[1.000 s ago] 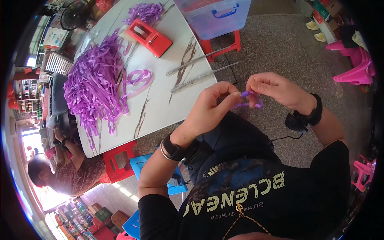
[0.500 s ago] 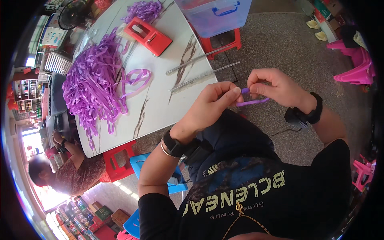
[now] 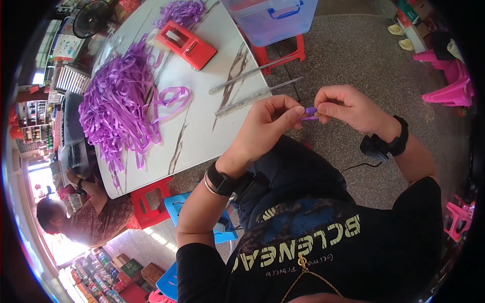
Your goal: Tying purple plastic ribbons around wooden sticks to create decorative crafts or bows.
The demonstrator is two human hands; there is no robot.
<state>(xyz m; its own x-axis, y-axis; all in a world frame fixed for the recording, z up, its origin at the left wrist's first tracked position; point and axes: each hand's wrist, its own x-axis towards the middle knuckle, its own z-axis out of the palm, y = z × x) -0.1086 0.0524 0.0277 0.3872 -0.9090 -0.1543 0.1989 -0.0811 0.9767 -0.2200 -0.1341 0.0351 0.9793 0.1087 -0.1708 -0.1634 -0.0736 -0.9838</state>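
Between my two hands is a short piece of purple ribbon (image 3: 310, 110), wound or folded into a small bundle. My left hand (image 3: 275, 121) pinches its left side between thumb and forefinger. On the other side, my right hand (image 3: 343, 107) is closed with thumb and fingertips on the ribbon too. Both hands are held in the air just off the table's right edge. A large heap of purple ribbons (image 3: 121, 101) lies on the marble-patterned table (image 3: 194, 134), with one loop trailing toward me. Part of the held ribbon is hidden by my fingers.
A red tape dispenser (image 3: 188, 45) and two thin metal rods (image 3: 252, 76) lie on the table; the rods overhang its right edge. A smaller ribbon pile (image 3: 181, 13) sits farther back. Beyond is a clear plastic box (image 3: 273, 22) on a red stool (image 3: 283, 53). Another person (image 3: 91, 217) sits at left.
My hands have drawn closer together around the ribbon. The purple strand that hung in a loop below my fingers is now shorter and mostly hidden.
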